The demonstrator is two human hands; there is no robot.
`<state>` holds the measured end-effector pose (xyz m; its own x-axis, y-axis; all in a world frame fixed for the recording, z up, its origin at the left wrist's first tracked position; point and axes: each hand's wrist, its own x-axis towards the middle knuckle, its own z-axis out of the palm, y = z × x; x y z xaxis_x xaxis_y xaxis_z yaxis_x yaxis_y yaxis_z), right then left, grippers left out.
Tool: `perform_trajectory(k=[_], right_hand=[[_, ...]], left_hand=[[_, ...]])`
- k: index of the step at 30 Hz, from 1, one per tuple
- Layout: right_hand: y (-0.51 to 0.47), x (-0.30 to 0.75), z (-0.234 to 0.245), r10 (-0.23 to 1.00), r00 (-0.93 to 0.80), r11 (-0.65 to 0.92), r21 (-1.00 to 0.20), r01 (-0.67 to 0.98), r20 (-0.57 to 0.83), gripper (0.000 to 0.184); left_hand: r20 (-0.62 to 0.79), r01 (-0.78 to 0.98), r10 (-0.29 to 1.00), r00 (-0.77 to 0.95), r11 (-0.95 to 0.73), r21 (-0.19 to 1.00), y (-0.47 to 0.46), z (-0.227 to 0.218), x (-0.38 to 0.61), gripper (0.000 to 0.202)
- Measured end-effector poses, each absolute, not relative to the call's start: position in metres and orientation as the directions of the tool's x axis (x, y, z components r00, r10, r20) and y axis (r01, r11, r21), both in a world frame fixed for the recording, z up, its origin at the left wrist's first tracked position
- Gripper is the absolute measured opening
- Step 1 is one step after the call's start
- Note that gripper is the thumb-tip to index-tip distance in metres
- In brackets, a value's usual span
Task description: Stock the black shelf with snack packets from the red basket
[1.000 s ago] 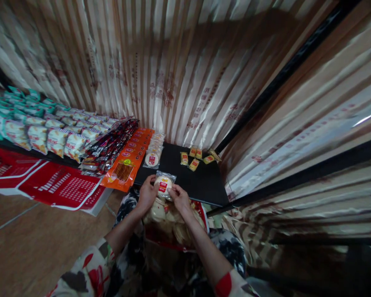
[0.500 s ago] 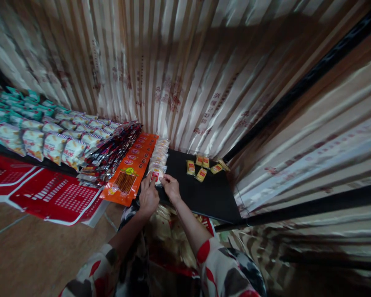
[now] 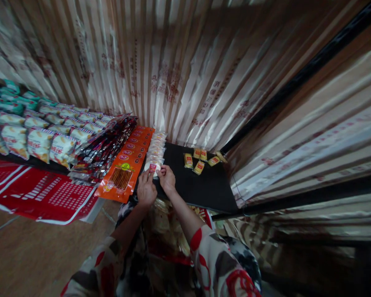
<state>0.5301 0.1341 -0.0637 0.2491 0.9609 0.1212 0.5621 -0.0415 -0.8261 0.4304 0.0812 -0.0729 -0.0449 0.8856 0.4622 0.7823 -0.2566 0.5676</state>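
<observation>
A row of small clear-wrapped white snack packets [image 3: 155, 149] runs back along the black shelf [image 3: 204, 192]. At its front end lies a white packet with a red label [image 3: 153, 167]. My left hand [image 3: 146, 191] grips this front packet on its left side, fingers over its lower edge. On the other side, my right hand [image 3: 167, 180] pinches the packet's right edge between thumb and fingers. Left of the row, a flat orange snack pack [image 3: 123, 175] with a window of brown sticks lies close to my left hand.
Several yellow wrapped snacks [image 3: 199, 167] lie scattered on the right. Dark shiny packets [image 3: 102, 148] and rows of white chip bags [image 3: 62, 149] fill the left. A black post [image 3: 278, 99] slants up at right; below my arms is an open bag of packets [image 3: 160, 225].
The view has shifted slightly, so the shelf sits a little higher and further left. Both hands stay at the front packet, the fingers barely changed.
</observation>
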Motion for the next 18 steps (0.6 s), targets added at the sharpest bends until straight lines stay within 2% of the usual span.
perform_trajectory(k=[3, 6, 9, 11, 13, 15, 18], right_hand=[[0.12, 0.532, -0.06, 0.956, 0.233, 0.012, -0.82, 0.572, 0.176, 0.028], [0.083, 0.54, -0.061, 0.936, 0.186, 0.14, -0.799, 0.585, 0.3, 0.029], [0.032, 0.559, -0.07, 0.923, 0.074, 0.247, -0.729, 0.638, 0.377, 0.028], [0.001, 0.577, -0.079, 0.923, 0.004, 0.266, -0.645, 0.717, 0.385, 0.027], [-0.021, 0.597, -0.089, 0.95, -0.036, 0.204, -0.529, 0.823, 0.31, 0.026], [-0.033, 0.616, -0.099, 0.977, 0.026, 0.061, -0.393, 0.918, 0.214, 0.026], [-0.036, 0.637, -0.11, 0.981, 0.15, -0.118, -0.237, 0.964, 0.122, 0.037]], left_hand=[[0.496, 0.779, 0.867, -0.041, -0.283, 0.559, 0.077, -0.072, 0.431, 0.049], [0.568, 0.758, 0.823, 0.006, -0.374, 0.535, 0.065, -0.069, 0.432, 0.038], [0.617, 0.703, 0.753, 0.23, -0.567, 0.43, 0.047, -0.069, 0.435, 0.027], [0.58, 0.641, 0.697, 0.422, -0.682, 0.353, 0.033, -0.073, 0.44, 0.029], [0.49, 0.598, 0.664, 0.565, -0.739, 0.311, 0.021, -0.079, 0.448, 0.029], [0.383, 0.587, 0.664, 0.643, -0.748, 0.31, 0.011, -0.086, 0.458, 0.024], [0.267, 0.584, 0.676, 0.687, -0.732, 0.349, 0.003, -0.097, 0.47, 0.023]])
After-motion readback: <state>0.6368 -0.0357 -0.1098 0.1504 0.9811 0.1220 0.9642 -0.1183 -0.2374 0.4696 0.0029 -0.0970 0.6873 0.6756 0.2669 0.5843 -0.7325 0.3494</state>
